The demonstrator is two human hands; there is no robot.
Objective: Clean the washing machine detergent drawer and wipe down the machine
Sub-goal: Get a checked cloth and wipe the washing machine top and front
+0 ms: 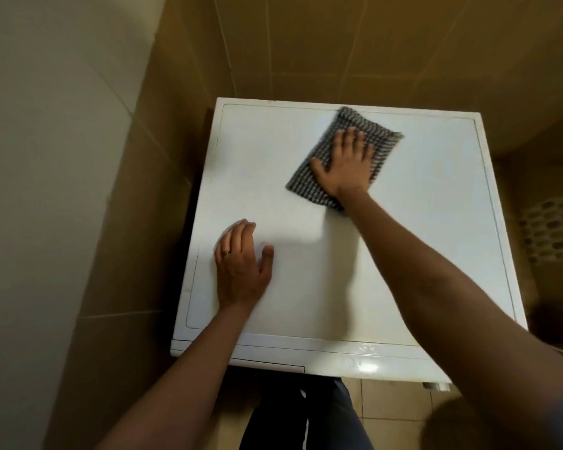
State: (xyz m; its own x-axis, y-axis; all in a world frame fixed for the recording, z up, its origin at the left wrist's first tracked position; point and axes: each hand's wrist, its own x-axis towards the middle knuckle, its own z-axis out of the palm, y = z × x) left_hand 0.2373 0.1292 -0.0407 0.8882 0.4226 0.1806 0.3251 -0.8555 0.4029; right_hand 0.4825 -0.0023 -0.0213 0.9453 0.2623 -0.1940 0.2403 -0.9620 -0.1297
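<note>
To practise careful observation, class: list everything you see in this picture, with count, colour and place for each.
washing machine: one, white, centre, seen from above
cloth: one, grey-and-white striped, on machine's top, back right
basket: one, beige, perforated, right edge
wall tiles: many, tan, behind the machine
floor tiles: several, tan, bottom right
left hand: one, flat on machine's top, front left, gold ring
right hand: one, pressing flat on the cloth

I'm seeing a ribbed, woven grey-and-white cloth (345, 157) lying on the washing machine's (306, 287) smooth, glossy white top.
</note>
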